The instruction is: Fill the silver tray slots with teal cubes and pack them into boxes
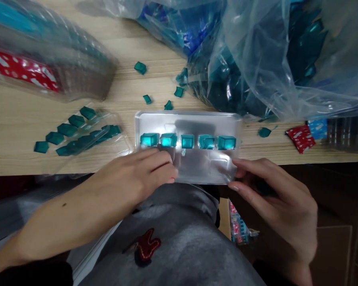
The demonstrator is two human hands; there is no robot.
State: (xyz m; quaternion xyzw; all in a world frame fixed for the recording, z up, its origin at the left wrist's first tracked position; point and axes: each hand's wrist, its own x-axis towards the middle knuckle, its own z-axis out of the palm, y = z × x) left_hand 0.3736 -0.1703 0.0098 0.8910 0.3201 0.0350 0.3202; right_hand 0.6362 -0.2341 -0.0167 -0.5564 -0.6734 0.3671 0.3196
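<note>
Remotely, I log the head view, starting with the pale wooden desk [14, 131], which spans the upper part. Clear plastic bags [268, 55] of teal and blue pieces slump along its far right. At far left lies a ribbed clear container stack [86, 71] with a red spotted panel. Central item: a clear tray [193, 165], at the desk's near edge, its near side reaching past that edge. A second clear tray [121, 137], left of it, carries two slanting rows of teal pieces. Right hand [277, 194]: thumb and forefinger grip the central tray's near right corner. Left hand [149, 171]: fingers curled over the near left part; I cannot tell whether they clasp anything. Five teal blocks [187, 141] stand in a row across the tray. Smallest: loose teal chips [147, 99] beyond it.
</note>
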